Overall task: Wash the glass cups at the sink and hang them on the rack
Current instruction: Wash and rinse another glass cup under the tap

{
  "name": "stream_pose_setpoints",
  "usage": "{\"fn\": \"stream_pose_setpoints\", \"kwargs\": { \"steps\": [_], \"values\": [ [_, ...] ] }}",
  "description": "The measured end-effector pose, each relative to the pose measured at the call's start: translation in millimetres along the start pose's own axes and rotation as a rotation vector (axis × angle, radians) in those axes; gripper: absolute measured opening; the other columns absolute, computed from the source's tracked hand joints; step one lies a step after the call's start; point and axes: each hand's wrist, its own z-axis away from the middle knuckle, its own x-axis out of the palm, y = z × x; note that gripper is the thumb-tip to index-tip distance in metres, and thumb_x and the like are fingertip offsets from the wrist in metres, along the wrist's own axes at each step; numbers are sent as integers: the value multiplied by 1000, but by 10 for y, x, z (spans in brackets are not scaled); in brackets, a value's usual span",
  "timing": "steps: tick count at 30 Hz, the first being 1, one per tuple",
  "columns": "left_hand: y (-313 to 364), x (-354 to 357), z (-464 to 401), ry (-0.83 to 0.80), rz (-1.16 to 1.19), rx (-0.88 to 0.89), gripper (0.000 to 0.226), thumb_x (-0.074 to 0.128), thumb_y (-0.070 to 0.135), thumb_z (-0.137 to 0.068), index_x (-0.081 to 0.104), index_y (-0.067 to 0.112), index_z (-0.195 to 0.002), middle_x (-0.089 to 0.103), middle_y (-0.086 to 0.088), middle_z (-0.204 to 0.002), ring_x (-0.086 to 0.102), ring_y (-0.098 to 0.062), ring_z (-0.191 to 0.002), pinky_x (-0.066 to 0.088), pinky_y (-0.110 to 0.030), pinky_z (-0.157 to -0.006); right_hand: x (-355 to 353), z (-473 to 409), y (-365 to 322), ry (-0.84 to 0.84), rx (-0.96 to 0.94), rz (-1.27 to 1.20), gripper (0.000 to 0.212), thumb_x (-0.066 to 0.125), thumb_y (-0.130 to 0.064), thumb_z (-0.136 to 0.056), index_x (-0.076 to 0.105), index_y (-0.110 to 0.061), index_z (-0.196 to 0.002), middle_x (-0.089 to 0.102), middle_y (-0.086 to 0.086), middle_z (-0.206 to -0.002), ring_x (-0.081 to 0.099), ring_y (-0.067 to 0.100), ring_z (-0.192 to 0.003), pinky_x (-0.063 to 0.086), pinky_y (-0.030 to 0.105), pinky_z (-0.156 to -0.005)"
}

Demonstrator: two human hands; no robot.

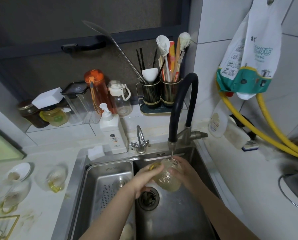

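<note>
Both hands hold one textured glass cup (167, 177) with a yellow handle over the sink basin (176, 213). Water falls from the black faucet (178, 108) onto the cup's top. My left hand (145, 179) wraps the cup's left side near the handle. My right hand (184, 170) grips its right side from behind. Another glass cup with a yellow handle (52, 177) lies on the counter to the left. One more cup (11, 196) lies nearer the left edge. A gold wire rack (1, 226) shows at the bottom left corner.
A steel drain tray (108, 181) fills the sink's left half. A white soap pump bottle (112, 130) and a small tap (140, 141) stand behind the sink. Jars, bottles and a utensil holder (160, 94) line the back ledge. Yellow hoses (265, 134) cross the right counter.
</note>
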Motion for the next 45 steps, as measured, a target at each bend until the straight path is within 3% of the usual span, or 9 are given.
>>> {"fn": "stream_pose_setpoints", "kwargs": {
  "steps": [5, 11, 15, 19, 24, 29, 36, 40, 45],
  "values": [
    [-117, 33, 4, 45, 26, 112, 38, 77, 20, -77, 61, 28, -110, 67, 11, -97, 61, 3, -86, 44, -8, -73, 38, -2, 38, 86, 215, -286, 55, 66, -32, -85, 42, -28, -135, 56, 2, -125, 59, 20, -110, 55, 46, -87],
    [-84, 262, -23, 115, 108, 232, 80, 86, 56, -52, 58, 28, -121, 66, -2, -117, 65, -15, -106, 54, -36, -93, 92, 28, -27, 88, 263, -393, 41, 51, -38, -94, 43, -29, -133, 54, 4, -128, 59, 25, -110, 58, 41, -71],
    [24, 331, -19, 183, 128, 289, 47, 78, 37, -75, 55, 33, -116, 64, 7, -110, 62, -7, -100, 54, -24, -82, 111, -5, -143, 103, 166, -168, 51, 43, -61, -89, 47, -32, -131, 54, -2, -131, 54, 21, -119, 46, 47, -98],
    [143, 308, -64, 238, 135, 268, 53, 76, 47, -73, 55, 34, -121, 60, 2, -119, 60, -14, -107, 51, -40, -96, 122, 76, -283, 75, -23, -29, 19, 44, -42, -96, 51, -52, -110, 60, -21, -118, 56, -7, -104, 46, 21, -92],
    [305, 285, -62, 263, 0, 248, 77, 56, 71, -75, 43, 28, -138, 54, -3, -134, 53, -19, -122, 41, -36, -106, 148, 120, -247, -3, -195, 117, 46, 64, -30, -87, 46, -43, -127, 41, -17, -137, 37, -21, -119, 37, 5, -95],
    [260, 286, 8, 123, 56, 325, 58, 50, 37, -96, 27, 32, -148, 31, -4, -153, 34, -16, -137, 31, -39, -114, 72, 165, -328, 40, -119, -177, 37, 53, -46, -91, 54, -35, -126, 64, -10, -121, 63, 9, -110, 52, 45, -95],
    [107, 243, -111, 160, 270, 328, 46, 58, 24, -93, 45, 34, -137, 40, 4, -149, 43, -21, -134, 35, -50, -112, -3, 146, -414, -49, -46, -245, 32, 40, -25, -102, 48, -29, -133, 56, 4, -134, 57, 25, -119, 48, 55, -96],
    [147, 349, -132, 187, 75, 301, 47, 57, 37, -91, 43, 27, -136, 48, -6, -142, 52, -23, -124, 42, -47, -107, -51, 165, -291, -4, -16, -105, 33, 46, -27, -99, 49, -32, -132, 59, 0, -130, 59, 19, -118, 46, 49, -101],
    [78, 412, -83, 204, -34, 92, 110, 63, 81, -56, 28, 24, -144, 29, -3, -139, 43, -22, -125, 53, -37, -92, -20, 184, -293, 58, 30, 5, 35, 49, -32, -96, 54, -25, -130, 63, -6, -122, 59, -12, -98, 45, 2, -72]
  ]
}}
